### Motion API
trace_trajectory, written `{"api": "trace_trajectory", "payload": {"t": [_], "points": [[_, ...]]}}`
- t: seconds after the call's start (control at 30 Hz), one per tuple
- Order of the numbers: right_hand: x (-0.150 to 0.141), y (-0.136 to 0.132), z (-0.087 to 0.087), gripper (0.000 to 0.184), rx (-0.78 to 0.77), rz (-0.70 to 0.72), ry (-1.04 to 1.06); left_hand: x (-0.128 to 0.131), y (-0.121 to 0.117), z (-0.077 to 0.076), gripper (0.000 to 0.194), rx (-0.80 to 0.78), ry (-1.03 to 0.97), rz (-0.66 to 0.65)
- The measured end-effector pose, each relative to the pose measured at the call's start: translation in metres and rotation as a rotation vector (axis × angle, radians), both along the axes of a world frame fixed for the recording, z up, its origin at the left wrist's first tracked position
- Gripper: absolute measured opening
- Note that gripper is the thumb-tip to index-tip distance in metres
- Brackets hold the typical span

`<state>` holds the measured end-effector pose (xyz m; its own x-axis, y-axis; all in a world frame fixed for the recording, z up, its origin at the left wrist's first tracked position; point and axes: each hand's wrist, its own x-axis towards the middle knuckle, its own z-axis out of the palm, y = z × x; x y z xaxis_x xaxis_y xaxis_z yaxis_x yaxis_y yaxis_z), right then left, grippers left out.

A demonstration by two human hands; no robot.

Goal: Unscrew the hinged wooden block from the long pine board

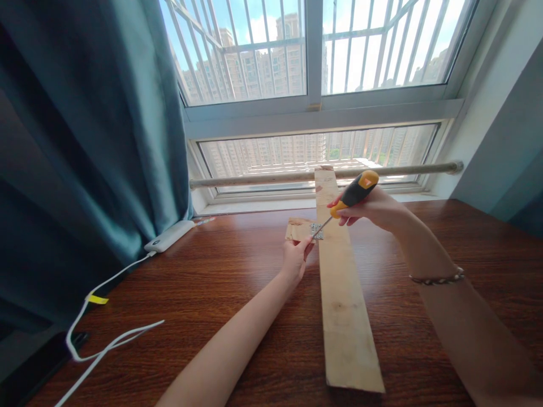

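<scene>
My right hand (pixel 367 210) is closed around the handle of a yellow-and-black screwdriver (pixel 354 192). The shaft slants down and left to a small metal hinge (pixel 316 230). This hinge lies across the joint between a long wooden board (pixel 345 305) and a short wooden block (pixel 299 228) to its left. At the block's near edge is my left hand (pixel 296 257), its thumb and fingers pressed together beside the screwdriver's tip. What they pinch is hidden. The long board lies flat, its far end near the window.
A brown wood-grain table (pixel 237 265) carries the boards. On the left lie a white power strip (pixel 169 236) and a looping white cable (pixel 111 346) with a yellow tag (pixel 98 299). A blue curtain (pixel 106 130) hangs there. A horizontal rail (pixel 263 179) crosses before the window.
</scene>
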<state>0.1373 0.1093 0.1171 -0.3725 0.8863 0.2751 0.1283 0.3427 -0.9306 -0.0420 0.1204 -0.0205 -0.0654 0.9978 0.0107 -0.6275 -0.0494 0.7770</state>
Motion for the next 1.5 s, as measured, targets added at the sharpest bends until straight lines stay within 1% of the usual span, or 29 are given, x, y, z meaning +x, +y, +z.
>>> {"api": "trace_trajectory", "payload": {"t": [0.1, 0.2, 0.27, 0.33, 0.4, 0.53, 0.63, 0.83, 1.0, 1.07, 1.13, 1.17, 1.2, 1.23, 1.3, 1.37, 1.4, 1.43, 1.5], "points": [[-0.009, 0.003, -0.003, 0.025, 0.123, -0.224, -0.051, -0.001, 0.0, 0.0, 0.027, 0.005, 0.021, -0.006], [-0.019, 0.007, -0.01, 0.028, 0.228, -0.469, -0.02, -0.002, 0.0, 0.001, 0.029, -0.014, 0.079, -0.01], [-0.022, 0.01, -0.014, 0.031, 0.259, -0.551, 0.056, -0.003, 0.0, 0.001, 0.029, -0.041, 0.131, 0.013], [-0.021, 0.014, -0.017, 0.032, 0.275, -0.574, 0.125, -0.004, 0.0, 0.002, 0.028, -0.053, 0.155, 0.038], [-0.019, 0.016, -0.019, 0.032, 0.299, -0.577, 0.15, -0.003, -0.001, 0.004, 0.026, -0.046, 0.146, 0.043], [-0.014, 0.014, -0.017, 0.032, 0.365, -0.616, 0.099, -0.003, -0.001, 0.006, 0.026, -0.029, 0.121, 0.026], [-0.013, 0.009, -0.013, 0.033, 0.381, -0.625, 0.027, -0.003, 0.0, 0.005, 0.028, -0.032, 0.129, 0.028], [-0.009, 0.008, -0.011, 0.034, 0.503, -0.8, -0.022, -0.003, 0.0, 0.004, 0.031, -0.047, 0.111, 0.037], [-0.008, 0.015, -0.017, 0.029, 0.527, -0.809, -0.12, -0.003, 0.0, 0.004, 0.031, -0.066, 0.08, 0.036], [-0.008, 0.017, -0.018, 0.022, 0.552, -0.806, -0.064, -0.004, 0.0, 0.004, 0.032, -0.066, 0.078, 0.029], [-0.008, 0.018, -0.019, 0.016, 0.565, -0.771, 0.029, -0.004, 0.0, 0.003, 0.031, -0.062, 0.08, 0.025], [-0.009, 0.019, -0.019, 0.015, 0.564, -0.743, 0.042, -0.003, 0.0, 0.003, 0.031, -0.056, 0.079, 0.026], [-0.011, 0.019, -0.021, 0.015, 0.56, -0.717, 0.005, -0.003, 0.0, 0.003, 0.031, -0.05, 0.077, 0.029], [-0.014, 0.019, -0.023, 0.016, 0.555, -0.688, -0.088, -0.003, 0.0, 0.003, 0.031, -0.046, 0.078, 0.032], [-0.023, 0.021, -0.031, 0.017, 0.548, -0.609, -0.393, -0.003, 0.0, 0.003, 0.032, -0.042, 0.084, 0.033], [-0.035, 0.024, -0.044, 0.018, 0.538, -0.549, -0.7, -0.003, 0.0, 0.003, 0.034, -0.036, 0.082, 0.026], [-0.041, 0.025, -0.051, 0.019, 0.534, -0.538, -0.805, -0.003, 0.0, 0.004, 0.035, -0.03, 0.075, 0.021], [-0.047, 0.027, -0.058, 0.021, 0.532, -0.537, -0.872, -0.003, -0.001, 0.005, 0.035, -0.024, 0.065, 0.015], [-0.055, 0.03, -0.068, 0.025, 0.53, -0.553, -0.928, -0.003, -0.002, 0.006, 0.036, -0.02, 0.049, 0.003]]}}
